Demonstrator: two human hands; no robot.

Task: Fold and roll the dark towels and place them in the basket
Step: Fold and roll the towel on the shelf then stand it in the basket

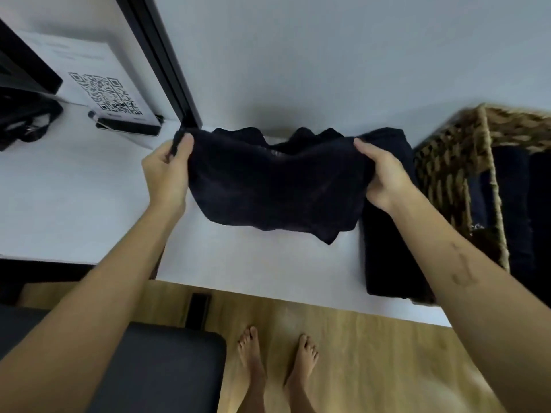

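Observation:
I hold a dark navy towel [274, 186] spread above the white table [89, 198], its lower edge hanging loose and crumpled. My left hand [167, 171] pinches its left top corner. My right hand [384, 174] grips its right top corner. Under my right forearm lies a stack of folded dark towels [390, 251] on the table. To the right stands a woven wicker basket [447, 162] with dark rolled towels [512, 204] standing inside it.
A sign with a QR code [104, 93] stands at the back left beside a black bag [24, 117]. A black post [167, 61] runs up the white wall. A dark padded seat [155, 371] and wooden floor lie below the table edge.

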